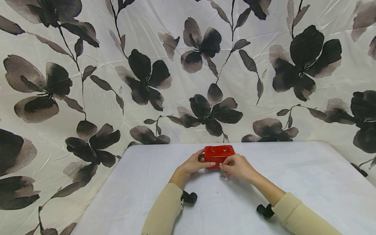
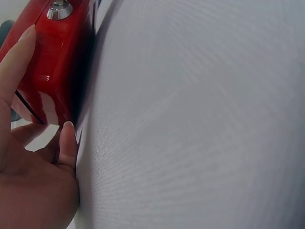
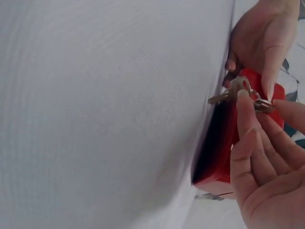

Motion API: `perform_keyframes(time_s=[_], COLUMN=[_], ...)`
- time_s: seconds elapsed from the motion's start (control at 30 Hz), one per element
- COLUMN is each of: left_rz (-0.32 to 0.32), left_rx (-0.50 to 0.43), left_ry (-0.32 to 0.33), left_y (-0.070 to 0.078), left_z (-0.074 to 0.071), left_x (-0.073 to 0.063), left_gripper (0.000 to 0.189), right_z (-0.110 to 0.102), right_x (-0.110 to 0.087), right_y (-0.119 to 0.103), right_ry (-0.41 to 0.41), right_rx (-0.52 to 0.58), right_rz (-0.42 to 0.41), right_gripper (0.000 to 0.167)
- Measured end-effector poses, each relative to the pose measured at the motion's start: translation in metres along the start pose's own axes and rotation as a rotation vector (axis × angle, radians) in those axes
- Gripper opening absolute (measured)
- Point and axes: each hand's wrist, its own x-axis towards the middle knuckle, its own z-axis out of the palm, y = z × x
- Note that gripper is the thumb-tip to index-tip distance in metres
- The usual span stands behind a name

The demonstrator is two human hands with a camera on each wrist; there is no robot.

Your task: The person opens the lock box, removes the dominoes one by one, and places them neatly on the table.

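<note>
A small red cash box with a wire handle on its lid sits toward the table's far edge. My left hand grips its left end; in the left wrist view the thumb lies along the front and other fingers are at the end. A silver lock is set in the front face. My right hand is at the front by the lock, pinching a key between thumb and finger. A second key hangs from the same ring. Whether the pinched key is inside the lock is hidden.
A white cloth covers the table, whose far edge lies just behind the box. Beyond it hangs a floral fabric. Black wrist-worn devices show at the left cuff and right cuff.
</note>
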Motion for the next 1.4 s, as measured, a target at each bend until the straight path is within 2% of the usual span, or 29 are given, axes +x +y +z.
perform_keyframes(time_s=[0.2,0.4,0.77,1.13,1.4], left_rz=[0.013,0.005,-0.011,0.017,0.005], left_rx=[0.011,0.01,0.026,0.005,0.016], left_ry=[0.001,0.0,0.01,0.005,0.01], left_y=[-0.0005,-0.0002,0.0016,0.0025,-0.0003], left_z=[0.0009,0.0017,0.0031,0.001,0.0006], left_x=[0.001,0.0016,0.0005,0.0016,0.002], left_gripper=[0.087,0.088,0.089,0.087,0.089], right_z=[-0.001,-0.0007,-0.0008,-0.0008,0.0], right_x=[-0.0021,-0.0036,-0.0061,-0.0044,-0.0083], right_y=[-0.0037,-0.0025,-0.003,-0.0002,0.0013], right_ry=[0.008,0.021,0.016,0.01,-0.005], right_rx=[0.066,0.134,0.2,0.252,0.402], right_rz=[0.09,0.144,0.194,0.251,0.305], right_gripper=[0.014,0.015,0.016,0.017,0.024])
